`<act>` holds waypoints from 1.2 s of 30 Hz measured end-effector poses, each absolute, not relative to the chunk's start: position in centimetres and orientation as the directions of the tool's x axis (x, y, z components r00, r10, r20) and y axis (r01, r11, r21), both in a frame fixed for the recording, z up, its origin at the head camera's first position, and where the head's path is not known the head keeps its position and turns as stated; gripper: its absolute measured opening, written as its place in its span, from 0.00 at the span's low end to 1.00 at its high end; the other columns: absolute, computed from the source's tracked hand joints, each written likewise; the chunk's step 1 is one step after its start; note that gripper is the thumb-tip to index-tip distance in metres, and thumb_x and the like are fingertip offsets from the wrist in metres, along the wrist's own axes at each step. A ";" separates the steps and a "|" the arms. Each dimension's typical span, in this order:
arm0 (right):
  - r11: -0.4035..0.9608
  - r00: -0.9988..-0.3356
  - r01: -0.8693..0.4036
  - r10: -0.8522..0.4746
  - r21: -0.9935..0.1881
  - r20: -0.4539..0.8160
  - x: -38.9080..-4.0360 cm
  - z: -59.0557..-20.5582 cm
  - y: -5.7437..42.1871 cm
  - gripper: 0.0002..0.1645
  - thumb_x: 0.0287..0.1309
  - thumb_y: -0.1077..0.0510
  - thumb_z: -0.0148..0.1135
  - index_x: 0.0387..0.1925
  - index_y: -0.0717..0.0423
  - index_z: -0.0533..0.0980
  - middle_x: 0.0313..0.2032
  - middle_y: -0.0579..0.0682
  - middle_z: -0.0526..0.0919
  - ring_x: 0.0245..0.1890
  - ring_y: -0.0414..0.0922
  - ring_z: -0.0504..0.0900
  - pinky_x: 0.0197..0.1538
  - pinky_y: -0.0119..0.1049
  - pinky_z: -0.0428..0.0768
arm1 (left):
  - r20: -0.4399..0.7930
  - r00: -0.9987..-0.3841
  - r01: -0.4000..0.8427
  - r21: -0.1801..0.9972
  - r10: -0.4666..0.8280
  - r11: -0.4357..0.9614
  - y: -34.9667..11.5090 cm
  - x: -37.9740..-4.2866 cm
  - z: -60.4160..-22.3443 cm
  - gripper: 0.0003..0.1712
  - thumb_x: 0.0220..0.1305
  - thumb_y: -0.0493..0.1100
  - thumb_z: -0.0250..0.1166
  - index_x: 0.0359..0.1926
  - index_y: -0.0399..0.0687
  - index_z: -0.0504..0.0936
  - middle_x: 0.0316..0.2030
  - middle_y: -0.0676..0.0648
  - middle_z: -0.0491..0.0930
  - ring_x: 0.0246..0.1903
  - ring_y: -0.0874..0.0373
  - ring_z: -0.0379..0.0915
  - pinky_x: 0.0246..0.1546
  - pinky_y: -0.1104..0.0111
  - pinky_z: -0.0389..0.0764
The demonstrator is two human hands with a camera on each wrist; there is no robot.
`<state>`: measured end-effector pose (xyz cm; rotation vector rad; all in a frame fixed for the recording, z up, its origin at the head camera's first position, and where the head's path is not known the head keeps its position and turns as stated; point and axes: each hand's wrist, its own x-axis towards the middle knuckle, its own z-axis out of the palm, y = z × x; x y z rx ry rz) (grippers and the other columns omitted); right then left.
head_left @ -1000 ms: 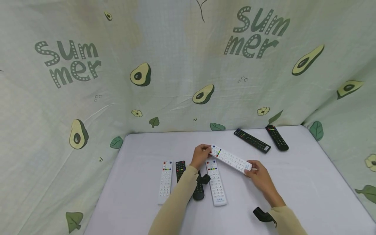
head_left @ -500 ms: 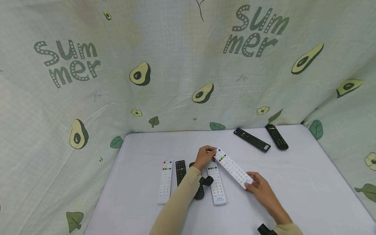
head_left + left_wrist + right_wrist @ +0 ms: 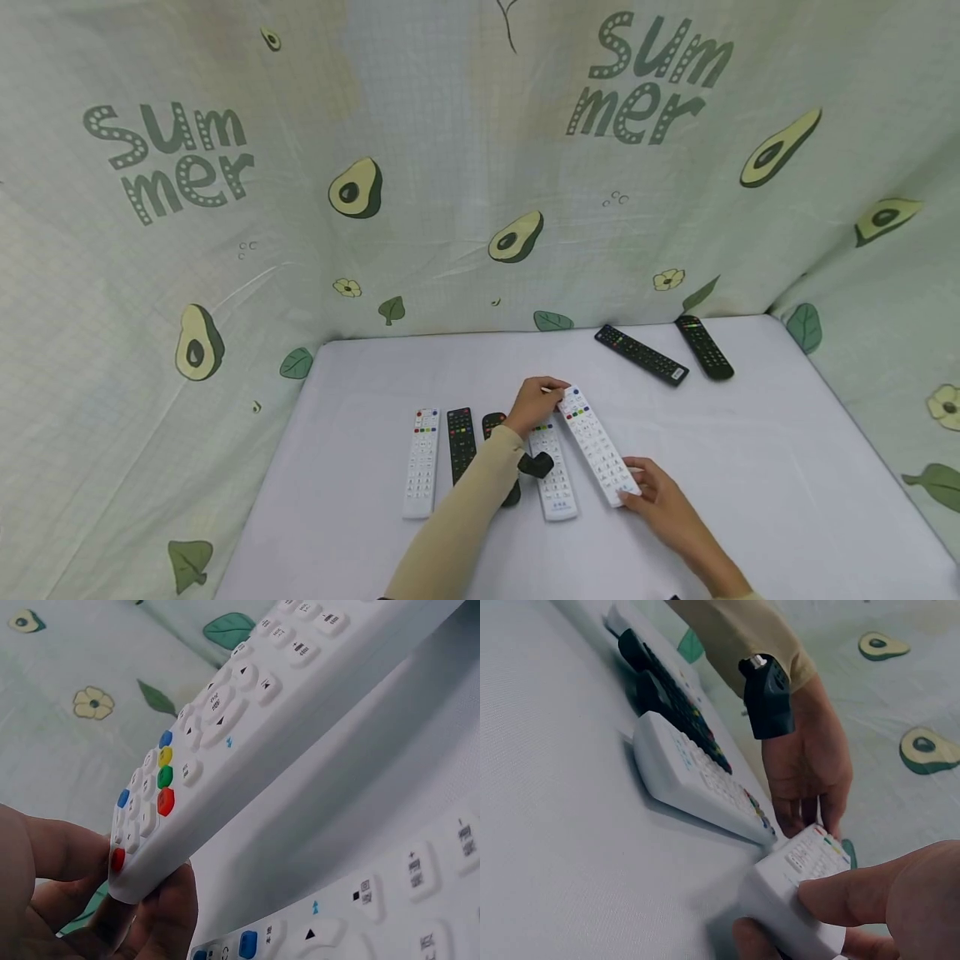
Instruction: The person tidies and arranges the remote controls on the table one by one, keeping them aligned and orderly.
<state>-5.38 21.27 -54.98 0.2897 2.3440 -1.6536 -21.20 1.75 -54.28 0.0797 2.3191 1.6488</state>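
A white remote control (image 3: 597, 446) with colored buttons is held between both hands, slanting down to the right in the head view. My left hand (image 3: 534, 407) pinches its far end; in the left wrist view thumb and fingers (image 3: 176, 907) lie on either side of that end. My right hand (image 3: 663, 504) grips the near end, its thumb on top in the right wrist view. The held remote looks slightly raised, with shadow beneath it. Just left lies a second white remote (image 3: 557, 483), its top partly hidden by my left hand.
Further left, a white remote (image 3: 422, 467), a black remote (image 3: 461, 442) and another black remote (image 3: 495, 422) lie side by side, the black ones partly covered by my left sleeve (image 3: 461, 508). Two black remotes (image 3: 642, 356) lie at the back right, near the patterned curtain (image 3: 435, 275).
The held white remote has turned from a shallow slant to a steeper one, closer to parallel with the row. My right hand has come nearer; my left hand has shifted right.
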 end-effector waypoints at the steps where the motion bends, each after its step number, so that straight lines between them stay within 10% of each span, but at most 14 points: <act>1: 0.337 -0.947 0.308 0.015 -0.890 -0.322 -5.3 -55.0 21.2 0.34 0.66 0.70 0.65 0.70 0.70 0.66 0.50 0.60 0.83 0.49 0.48 0.85 0.44 0.30 0.84 | -0.212 -0.955 -0.131 0.930 0.210 0.344 1.9 -21.2 -54.3 0.13 0.77 0.40 0.62 0.52 0.44 0.90 0.42 0.50 0.84 0.36 0.62 0.76 0.38 0.72 0.78; 20: 0.540 -0.979 0.175 0.004 -0.823 -0.205 -4.5 -55.6 20.7 0.37 0.60 0.69 0.71 0.70 0.66 0.68 0.43 0.52 0.85 0.42 0.43 0.83 0.42 0.33 0.83 | -0.228 -0.941 -0.094 0.886 0.249 0.454 3.2 -20.3 -54.0 0.20 0.80 0.49 0.56 0.59 0.44 0.87 0.58 0.45 0.84 0.60 0.51 0.78 0.68 0.52 0.76; 36: 0.637 -0.979 0.143 -0.021 -0.757 -0.203 -4.6 -54.7 20.2 0.40 0.59 0.68 0.73 0.70 0.72 0.67 0.48 0.56 0.82 0.44 0.45 0.83 0.45 0.41 0.85 | -0.253 -0.913 -0.015 0.805 0.320 0.594 3.9 -19.9 -53.7 0.26 0.82 0.52 0.52 0.67 0.43 0.81 0.66 0.42 0.79 0.72 0.46 0.69 0.76 0.54 0.67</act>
